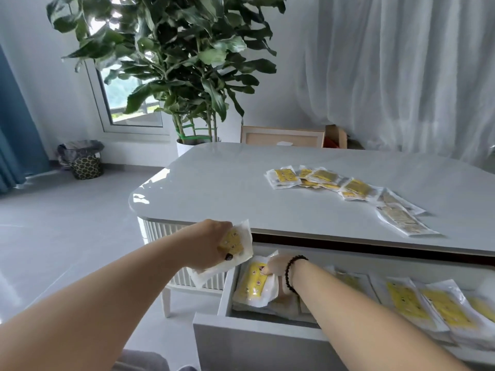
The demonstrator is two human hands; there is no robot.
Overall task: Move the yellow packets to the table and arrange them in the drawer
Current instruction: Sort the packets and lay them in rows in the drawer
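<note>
My left hand [206,243] grips a yellow packet [238,241] in clear wrap, held just above the left end of the open white drawer [257,324]. My right hand [278,269], with a black bead bracelet on the wrist, reaches into the drawer and pinches another yellow packet [254,283] at its left end. More yellow packets [434,306] lie in a row along the drawer's right part. Several yellow packets [321,178] are spread on the white table [214,188], with pale packets [401,218] beside them.
A large potted plant [187,76] stands behind the table's far left corner. A patterned bin [85,164] sits on the floor by the window and blue curtain [16,129]. A wooden frame [281,136] leans behind the table. White curtains hang at the right.
</note>
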